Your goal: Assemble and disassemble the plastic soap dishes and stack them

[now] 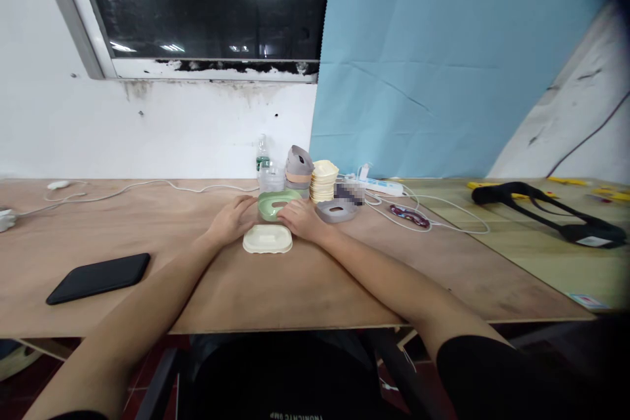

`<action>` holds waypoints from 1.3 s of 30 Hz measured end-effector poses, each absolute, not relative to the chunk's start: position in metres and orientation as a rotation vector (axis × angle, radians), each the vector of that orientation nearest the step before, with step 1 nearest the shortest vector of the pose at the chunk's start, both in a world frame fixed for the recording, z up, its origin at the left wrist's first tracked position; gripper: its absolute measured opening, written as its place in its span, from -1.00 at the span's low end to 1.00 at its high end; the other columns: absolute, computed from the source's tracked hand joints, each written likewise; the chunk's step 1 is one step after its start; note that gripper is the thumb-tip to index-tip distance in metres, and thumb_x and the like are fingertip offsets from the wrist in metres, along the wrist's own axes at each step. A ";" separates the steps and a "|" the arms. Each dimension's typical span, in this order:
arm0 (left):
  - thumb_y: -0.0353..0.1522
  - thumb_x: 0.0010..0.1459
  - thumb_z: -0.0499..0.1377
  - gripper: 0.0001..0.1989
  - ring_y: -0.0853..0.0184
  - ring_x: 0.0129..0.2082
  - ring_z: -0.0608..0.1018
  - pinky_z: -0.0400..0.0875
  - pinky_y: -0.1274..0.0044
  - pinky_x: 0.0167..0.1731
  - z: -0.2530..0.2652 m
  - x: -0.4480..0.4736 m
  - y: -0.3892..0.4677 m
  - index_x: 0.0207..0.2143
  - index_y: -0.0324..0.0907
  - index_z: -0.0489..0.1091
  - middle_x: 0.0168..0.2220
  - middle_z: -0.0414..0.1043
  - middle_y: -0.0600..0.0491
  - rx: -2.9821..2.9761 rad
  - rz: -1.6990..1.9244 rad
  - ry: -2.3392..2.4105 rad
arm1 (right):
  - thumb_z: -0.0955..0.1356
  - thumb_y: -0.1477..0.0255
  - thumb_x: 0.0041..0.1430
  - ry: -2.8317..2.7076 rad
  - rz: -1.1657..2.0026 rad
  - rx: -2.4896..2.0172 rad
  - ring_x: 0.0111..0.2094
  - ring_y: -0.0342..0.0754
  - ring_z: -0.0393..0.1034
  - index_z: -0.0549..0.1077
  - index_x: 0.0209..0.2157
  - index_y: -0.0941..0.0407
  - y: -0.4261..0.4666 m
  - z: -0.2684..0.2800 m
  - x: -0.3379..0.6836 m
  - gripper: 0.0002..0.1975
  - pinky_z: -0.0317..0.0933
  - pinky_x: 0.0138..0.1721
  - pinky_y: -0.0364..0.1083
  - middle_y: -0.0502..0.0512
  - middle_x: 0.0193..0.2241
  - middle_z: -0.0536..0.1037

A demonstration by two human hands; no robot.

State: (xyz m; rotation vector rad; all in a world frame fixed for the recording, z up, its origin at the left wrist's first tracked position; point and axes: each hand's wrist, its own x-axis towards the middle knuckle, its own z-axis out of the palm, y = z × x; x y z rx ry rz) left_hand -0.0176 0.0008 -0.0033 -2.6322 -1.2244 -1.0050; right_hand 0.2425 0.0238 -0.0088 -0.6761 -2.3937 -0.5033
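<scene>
A shallow green oval dish (266, 208) with a slot in its base lies between my hands. My left hand (232, 218) rests on the table at the dish's left, fingers stretched out and holding nothing that I can see. My right hand (301, 218) has its fingers bent over the dish's right rim, gripping it; the thumb is partly hidden. Just in front of the dish sits a cream oval lid-like piece (267, 246), raised side up. To the right of my right hand lies a grey slotted dish (339, 211).
Behind the hands stand clear plastic cups (270, 177), a stack of grey pieces (299, 161), a cream stack (323, 180) and a bottle (262, 151). A black phone-like slab (98, 277) lies left. A power strip (384, 186), cables and a black strap frame (551, 213) are right.
</scene>
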 end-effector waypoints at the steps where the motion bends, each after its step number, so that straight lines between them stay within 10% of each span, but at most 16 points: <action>1: -0.11 0.18 0.10 -0.45 0.18 0.16 0.32 0.22 0.34 0.15 -0.003 -0.017 0.001 0.18 -0.09 0.18 0.16 0.23 -0.07 -2.606 -1.012 -1.200 | 0.19 0.36 0.33 -2.391 -0.517 -0.636 -0.27 -0.02 0.30 0.47 -0.29 0.11 0.023 -0.009 0.241 -0.73 0.13 -0.20 -0.04 0.13 -0.38 0.50; 10: -0.13 0.22 0.07 -0.60 0.18 0.09 0.38 0.11 0.29 0.16 -0.001 -0.014 -0.001 0.04 -0.06 0.36 0.08 0.37 -0.05 -2.507 -0.918 -1.136 | 0.18 0.43 0.31 -2.263 -0.582 -0.538 -0.22 -0.02 0.32 0.46 -0.15 0.09 0.013 -0.010 0.239 -0.76 0.20 -0.15 -0.02 0.13 -0.31 0.51; 17: -0.15 0.25 0.00 -0.55 0.21 -0.09 0.48 0.23 0.38 0.05 0.009 -0.020 -0.007 0.08 -0.19 0.30 -0.12 0.49 -0.07 -2.382 -1.120 -1.281 | 0.24 0.21 0.25 -2.020 -0.464 -0.736 0.18 0.16 0.10 0.12 0.22 0.17 0.019 -0.011 0.246 -0.42 0.10 0.12 0.14 0.33 0.15 0.24; 23: -0.16 0.26 -0.05 -0.51 0.28 -0.32 0.52 0.34 0.45 -0.14 0.009 -0.019 -0.009 0.14 -0.19 0.28 -0.29 0.54 0.00 -2.422 -1.107 -1.389 | 0.15 0.22 0.31 -2.018 -0.156 -0.964 -0.22 0.04 0.40 0.13 0.24 0.15 0.020 -0.013 0.249 -0.46 0.27 -0.15 -0.01 0.20 -0.19 0.51; 35: -0.27 0.24 -0.14 -0.56 0.26 -0.39 0.55 0.38 0.51 -0.31 0.003 -0.026 -0.001 -0.16 -0.22 0.50 -0.38 0.56 0.03 -2.790 -1.001 -1.526 | 0.24 0.18 0.23 -2.114 0.457 -0.949 -0.52 -0.15 0.25 0.33 0.10 0.18 0.010 -0.009 0.241 -0.50 0.11 -0.46 -0.18 -0.02 -0.53 0.43; 39: -0.28 0.23 -0.14 -0.54 0.21 -0.14 0.55 0.39 0.46 -0.11 -0.003 -0.027 0.005 -0.04 -0.23 0.46 -0.10 0.54 0.00 -2.862 -0.955 -1.507 | 0.25 0.16 0.20 -2.127 0.542 -0.900 -0.52 -0.16 0.22 0.39 0.03 0.21 0.014 -0.012 0.242 -0.51 0.08 -0.48 -0.19 -0.02 -0.53 0.41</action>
